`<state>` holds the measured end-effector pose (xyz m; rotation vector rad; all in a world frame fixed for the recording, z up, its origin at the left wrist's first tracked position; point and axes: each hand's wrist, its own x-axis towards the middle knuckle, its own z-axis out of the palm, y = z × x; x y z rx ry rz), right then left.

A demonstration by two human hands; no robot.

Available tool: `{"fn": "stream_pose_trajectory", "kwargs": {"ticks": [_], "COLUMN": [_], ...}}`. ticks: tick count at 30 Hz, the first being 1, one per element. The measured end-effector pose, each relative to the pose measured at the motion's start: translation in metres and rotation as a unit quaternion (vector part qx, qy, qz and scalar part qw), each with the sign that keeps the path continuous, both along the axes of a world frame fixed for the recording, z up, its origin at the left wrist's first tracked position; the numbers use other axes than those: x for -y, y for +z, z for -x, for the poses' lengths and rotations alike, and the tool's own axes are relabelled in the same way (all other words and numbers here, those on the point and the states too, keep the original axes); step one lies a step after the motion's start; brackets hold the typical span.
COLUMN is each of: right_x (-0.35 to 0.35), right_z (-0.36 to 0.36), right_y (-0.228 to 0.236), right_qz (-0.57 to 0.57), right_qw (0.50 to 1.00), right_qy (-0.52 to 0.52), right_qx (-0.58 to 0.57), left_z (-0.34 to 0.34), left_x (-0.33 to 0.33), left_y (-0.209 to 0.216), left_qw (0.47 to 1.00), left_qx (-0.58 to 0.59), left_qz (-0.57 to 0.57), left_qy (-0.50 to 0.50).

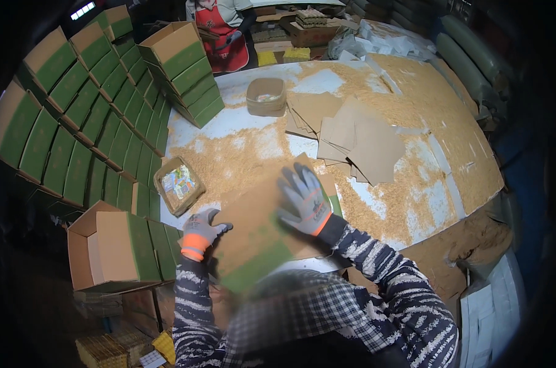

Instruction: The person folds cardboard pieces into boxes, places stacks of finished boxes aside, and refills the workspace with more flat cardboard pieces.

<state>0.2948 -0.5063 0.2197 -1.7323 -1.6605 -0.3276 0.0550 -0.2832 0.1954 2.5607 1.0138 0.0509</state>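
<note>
In front of me stands a brown cardboard box (247, 214) with a green band, partly blurred. My left hand (199, 233), in a grey glove with an orange cuff, is closed at its left edge; the thumb points over the cardboard and the other fingers are bent and partly hidden. My right hand (303, 201), gloved alike, is open with fingers spread over the box's right side. Left of the box, a small taped carton (195, 201) holds colourful printed slips (178, 182).
Stacked green-and-brown boxes (75, 138) line the left side. On the table, strewn with sawdust-like shavings (235, 153), lie flat cardboard sheets (367, 138) and another small carton (266, 105). A person in a red apron (218, 37) stands beyond. Filled sacks (474, 46) lie at far right.
</note>
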Motion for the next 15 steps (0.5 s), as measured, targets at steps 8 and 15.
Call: {"fn": "stream_pose_trajectory", "kwargs": {"ticks": [8, 15], "right_x": [0.008, 0.043], "right_z": [-0.038, -0.046], "right_y": [0.004, 0.029], "right_qz": [-0.037, -0.045], "right_qw": [0.994, 0.962], "right_qy": [0.026, 0.251], "right_qx": [0.103, -0.095], "left_z": [-0.063, -0.062], "left_x": [0.017, -0.039], "left_y": [0.069, 0.099], "left_qw": [0.982, 0.984], "left_qx": [0.053, -0.009], "left_qz": [0.01, 0.137], "left_qy": [-0.183, -0.115]}}
